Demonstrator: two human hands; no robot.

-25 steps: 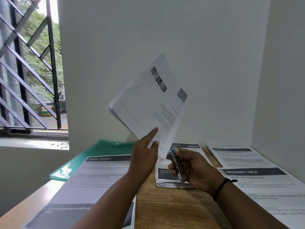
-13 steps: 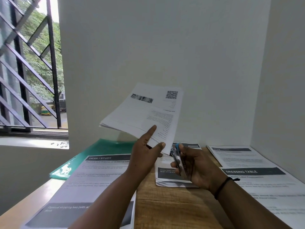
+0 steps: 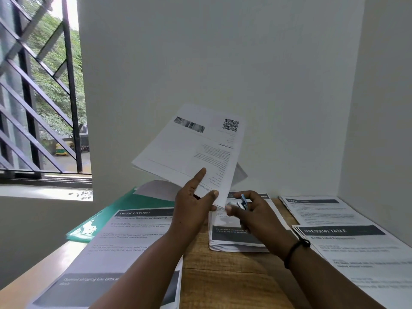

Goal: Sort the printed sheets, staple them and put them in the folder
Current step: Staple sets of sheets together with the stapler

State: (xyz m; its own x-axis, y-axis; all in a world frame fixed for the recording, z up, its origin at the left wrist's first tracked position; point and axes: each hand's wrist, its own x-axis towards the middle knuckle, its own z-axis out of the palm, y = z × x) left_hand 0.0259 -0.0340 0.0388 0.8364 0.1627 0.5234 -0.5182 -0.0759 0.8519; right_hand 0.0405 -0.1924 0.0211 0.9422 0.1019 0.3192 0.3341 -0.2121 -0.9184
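Head view: the left hand (image 3: 193, 210) is pinching a stack of printed sheets (image 3: 194, 148) aloft at 12 o'clock, the right hand (image 3: 252, 216) gripping the stapler (image 3: 242, 202) beside its corner — stapling looks imminent; the green folder (image 3: 124, 208) is waiting on the worktop (image 3: 223, 279) at 10 o'clock — other piles unfiled

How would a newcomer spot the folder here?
Start at the barred window on the left; just below its sill the wooden desk begins. At the desk's far left corner lies the folder, partly under the DESK / STUDY sheets. It is the only green thing among white printed stacks.
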